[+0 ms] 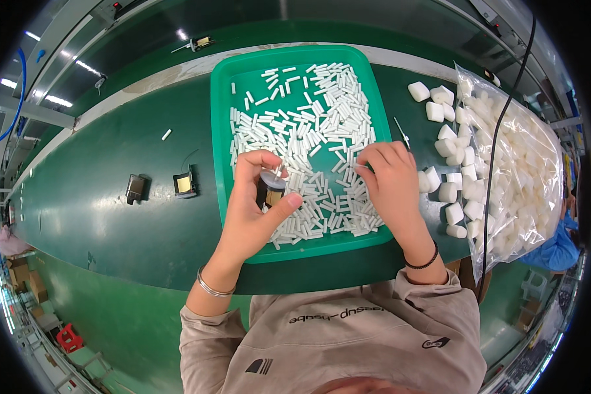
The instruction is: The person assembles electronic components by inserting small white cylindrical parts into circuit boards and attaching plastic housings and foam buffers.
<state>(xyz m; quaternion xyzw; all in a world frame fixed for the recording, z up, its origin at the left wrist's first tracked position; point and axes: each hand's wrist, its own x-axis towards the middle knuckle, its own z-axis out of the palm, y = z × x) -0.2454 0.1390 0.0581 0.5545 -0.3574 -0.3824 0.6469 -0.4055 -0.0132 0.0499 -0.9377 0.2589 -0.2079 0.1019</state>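
With the tray's centre as the clock's middle, a dark green, smooth tabletop [92, 157] stretches out toward nine o'clock. On it, between eight and nine, lies a small dark, box-shaped part [136, 188]; nearer the tray sits a black-framed part with a gold-coloured face [185, 184] and a thin wire. A single short white rod [167, 134] lies at nine, well apart from the tray. Between ten and eleven, far off, rests a slim metal-tipped device [197, 44].

The left hand [244, 213], a silver-coloured bangle [215, 284] at its wrist, is over the tray between seven and eight. Its fingers curl around a dark and tan body with a round grey top [273, 181], the thumb closing in from the near side.

The shallow green plastic tray [220, 131] carries many loose, short white cylinders [345, 108], thickest from twelve to two and around six.

The right hand [393, 178] is between three and four, over the tray's edge, its thumb and fingertips drawn close together; whether they pinch a cylinder, I cannot tell. A dark beaded bracelet [425, 261] circles its wrist.

Near three lies a thin metal pin-like tool [402, 134]. Beyond, chunky white soft-looking plugs [435, 111] spread from two to four, beside a clear plastic bag [522, 171] of more, crossed by a black cable [491, 177].
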